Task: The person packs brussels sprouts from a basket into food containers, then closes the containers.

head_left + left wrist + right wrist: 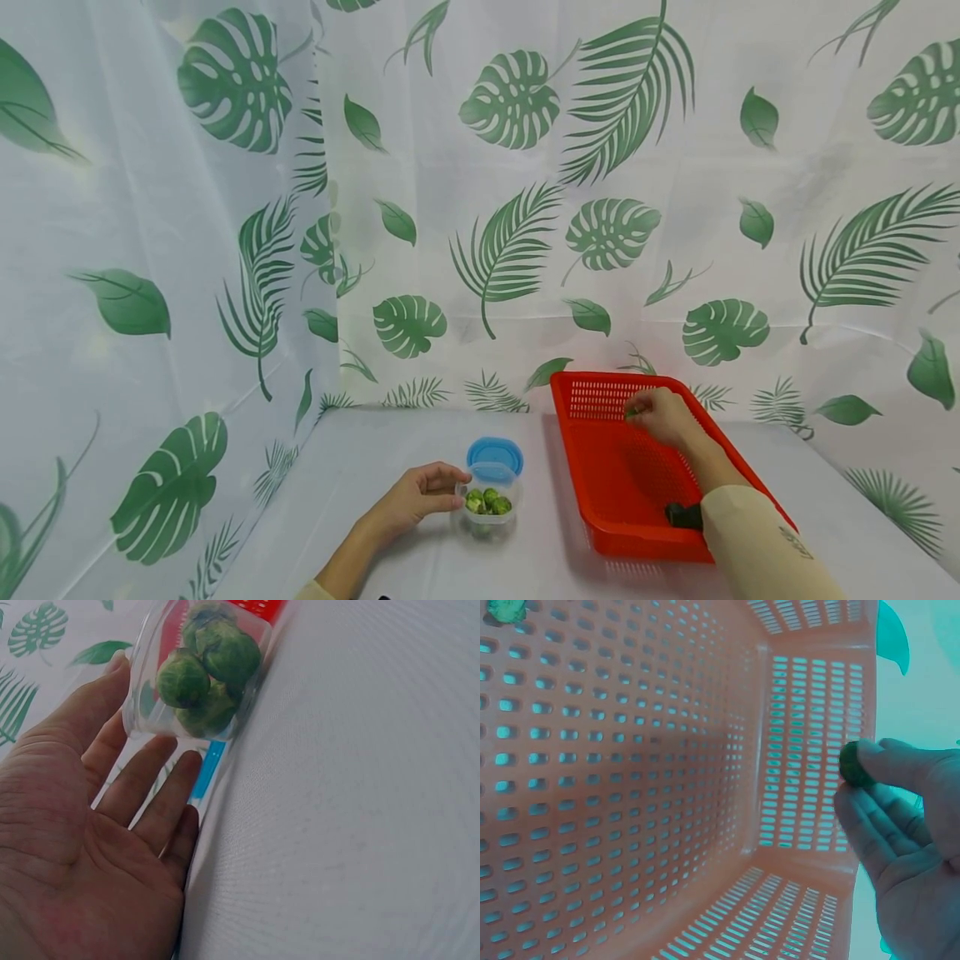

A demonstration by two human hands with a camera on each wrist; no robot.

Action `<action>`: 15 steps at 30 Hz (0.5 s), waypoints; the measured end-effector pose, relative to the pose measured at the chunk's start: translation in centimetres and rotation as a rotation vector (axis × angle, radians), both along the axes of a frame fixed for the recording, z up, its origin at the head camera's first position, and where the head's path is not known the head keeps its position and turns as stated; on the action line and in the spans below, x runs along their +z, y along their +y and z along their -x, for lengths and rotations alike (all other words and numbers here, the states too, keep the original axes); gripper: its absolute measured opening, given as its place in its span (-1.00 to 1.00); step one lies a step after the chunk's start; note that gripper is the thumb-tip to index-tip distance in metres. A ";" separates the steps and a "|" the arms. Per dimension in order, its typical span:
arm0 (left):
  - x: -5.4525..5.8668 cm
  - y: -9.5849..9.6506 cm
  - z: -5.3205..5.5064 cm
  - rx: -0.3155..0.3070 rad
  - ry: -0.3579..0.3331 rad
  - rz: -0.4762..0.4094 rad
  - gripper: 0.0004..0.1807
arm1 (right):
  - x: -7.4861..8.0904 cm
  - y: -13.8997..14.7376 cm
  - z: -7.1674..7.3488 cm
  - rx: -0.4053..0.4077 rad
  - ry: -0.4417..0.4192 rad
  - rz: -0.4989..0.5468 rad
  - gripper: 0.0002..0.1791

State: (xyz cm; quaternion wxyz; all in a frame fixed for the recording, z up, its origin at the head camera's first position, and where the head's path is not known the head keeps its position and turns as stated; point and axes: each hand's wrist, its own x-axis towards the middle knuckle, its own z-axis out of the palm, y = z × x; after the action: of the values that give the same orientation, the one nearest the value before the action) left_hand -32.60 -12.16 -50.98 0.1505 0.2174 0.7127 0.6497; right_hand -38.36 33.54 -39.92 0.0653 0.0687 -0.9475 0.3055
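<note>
In my right hand a small green Brussels sprout is pinched between thumb and fingertips, above the far part of the red plastic basket. My left hand touches the left side of a small clear plastic container, its fingers loosely extended against the wall. Several Brussels sprouts sit inside that container. Behind it on the table lies a blue lid.
A dark green item lies in the basket's near end, partly covered by my right sleeve. In the right wrist view a crinkled green piece shows on the basket's slotted floor. Leaf-patterned sheets hang behind the white table.
</note>
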 end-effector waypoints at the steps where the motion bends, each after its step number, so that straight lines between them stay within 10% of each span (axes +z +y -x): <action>1: 0.0 0.0 0.0 0.001 0.001 0.001 -0.56 | 0.0 -0.1 0.0 0.004 0.018 0.005 -0.71; 15: 0.0 -0.2 0.0 -0.009 0.011 0.002 -0.54 | 1.3 -1.2 0.2 0.008 0.179 0.116 -0.72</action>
State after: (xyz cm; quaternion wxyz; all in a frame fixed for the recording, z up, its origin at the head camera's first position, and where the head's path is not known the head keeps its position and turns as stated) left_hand -32.60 -12.32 -50.95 0.1496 0.2243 0.7130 0.6472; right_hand -38.57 32.34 -38.59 0.1525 0.0955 -0.9183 0.3526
